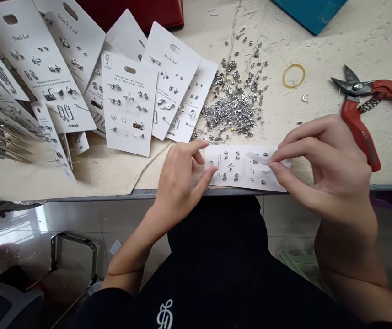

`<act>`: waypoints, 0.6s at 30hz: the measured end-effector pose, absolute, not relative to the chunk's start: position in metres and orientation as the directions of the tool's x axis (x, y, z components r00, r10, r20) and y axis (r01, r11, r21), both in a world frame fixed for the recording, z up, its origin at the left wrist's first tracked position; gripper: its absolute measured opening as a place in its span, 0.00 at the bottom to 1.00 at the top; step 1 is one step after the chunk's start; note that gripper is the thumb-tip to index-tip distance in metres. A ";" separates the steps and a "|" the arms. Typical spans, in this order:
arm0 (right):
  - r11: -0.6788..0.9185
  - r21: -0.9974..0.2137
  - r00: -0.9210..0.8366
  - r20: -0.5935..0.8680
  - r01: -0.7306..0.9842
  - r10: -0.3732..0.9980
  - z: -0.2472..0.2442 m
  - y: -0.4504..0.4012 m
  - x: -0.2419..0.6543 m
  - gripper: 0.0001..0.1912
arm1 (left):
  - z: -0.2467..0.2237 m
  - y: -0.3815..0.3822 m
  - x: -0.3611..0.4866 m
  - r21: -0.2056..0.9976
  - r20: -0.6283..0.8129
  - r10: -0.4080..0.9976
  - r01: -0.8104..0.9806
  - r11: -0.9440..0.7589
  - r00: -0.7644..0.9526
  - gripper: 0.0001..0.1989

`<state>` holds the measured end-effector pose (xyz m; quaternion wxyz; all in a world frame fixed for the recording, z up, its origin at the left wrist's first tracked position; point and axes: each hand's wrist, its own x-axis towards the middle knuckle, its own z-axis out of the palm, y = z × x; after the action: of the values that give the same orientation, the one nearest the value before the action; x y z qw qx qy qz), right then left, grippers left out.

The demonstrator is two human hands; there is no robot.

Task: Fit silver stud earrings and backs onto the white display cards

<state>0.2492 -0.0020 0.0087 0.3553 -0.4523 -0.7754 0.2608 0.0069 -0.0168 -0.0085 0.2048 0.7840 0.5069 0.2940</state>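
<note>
The earring card (243,170) is lying at 6 o'clock from the loose metal fittings (235,108). The left hand (178,176) is touching its 9 o'clock end, thumb and forefinger spread apart; the right hand (336,169) is pinching a translucent strip (256,157) over its 3 o'clock half.

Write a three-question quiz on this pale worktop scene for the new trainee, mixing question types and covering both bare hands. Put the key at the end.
1. Multiple choice: What does the bare right hand pinch? A) a wooden stick; B) a small translucent strip; C) a black brush.
2. True or false: The bare left hand touches the white rectangular jewelry card in front of the person.
3. Fill in the colour: Between the pile of small silver metal pieces and the red-handled metal cutters lies a thin, ____ ring.

Key: 1. B; 2. True; 3. yellow.
</note>
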 end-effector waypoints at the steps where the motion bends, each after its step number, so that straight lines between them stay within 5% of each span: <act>1: 0.469 -0.714 -0.354 0.319 0.520 0.879 0.010 0.000 0.249 0.07 | -0.005 -0.015 0.009 0.624 0.261 0.907 0.659 -0.420 0.330 0.17; 8: 0.548 -0.603 -0.457 0.316 0.580 0.831 0.026 0.008 0.241 0.06 | 0.011 0.002 0.030 0.731 0.330 0.887 0.508 -0.456 0.322 0.02; 18: 0.491 -0.692 -0.439 0.272 0.529 0.856 0.003 -0.007 0.221 0.05 | -0.004 -0.011 0.022 0.821 0.182 0.964 0.510 -0.257 0.193 0.04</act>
<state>0.2209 -0.0069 0.0033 0.3095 -0.4295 -0.8061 0.2644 0.0216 -0.0114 -0.0043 0.3139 0.7057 0.5222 0.3616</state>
